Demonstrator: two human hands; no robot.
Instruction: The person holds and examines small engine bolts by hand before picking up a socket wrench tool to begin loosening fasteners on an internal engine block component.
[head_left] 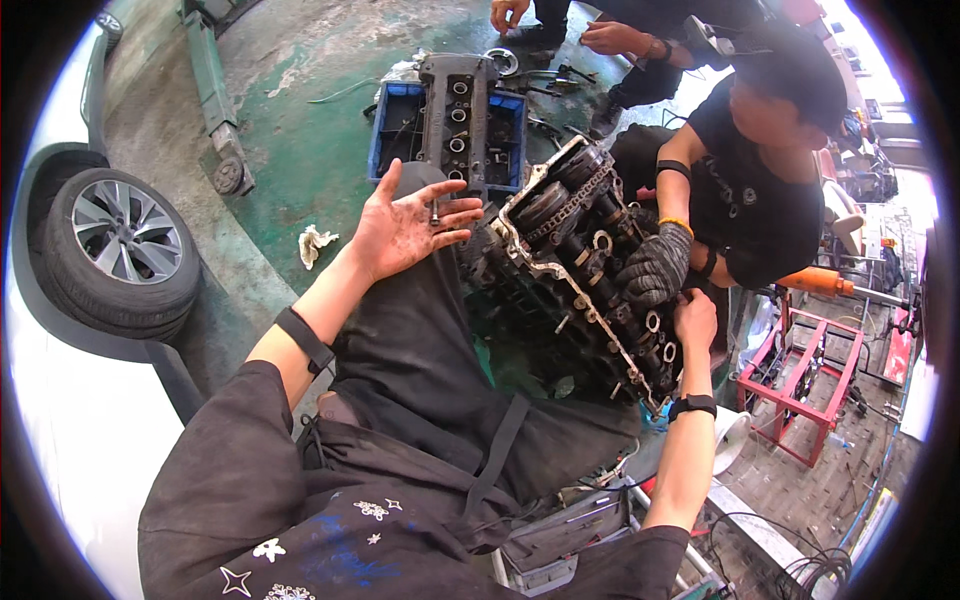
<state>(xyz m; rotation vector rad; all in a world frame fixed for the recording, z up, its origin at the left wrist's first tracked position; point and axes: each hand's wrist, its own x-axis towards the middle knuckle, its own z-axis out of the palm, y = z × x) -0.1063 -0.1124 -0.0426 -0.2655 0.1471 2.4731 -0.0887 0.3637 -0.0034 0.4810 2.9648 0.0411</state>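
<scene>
Palm up, my left hand is open with its fingers spread, and a small bolt lies across the fingers. My right hand is closed at the right side of the engine; what its fingertips pinch is hidden. The tilted engine shows its timing chain, camshaft parts and a pale gasket edge. Beside my right hand, a co-worker's grey gloved hand rests on the engine's top.
A black valve cover lies across a blue crate beyond my left hand. A crumpled rag is on the floor. A white car's wheel stands left; a red metal frame right. Another person's hands show at the top.
</scene>
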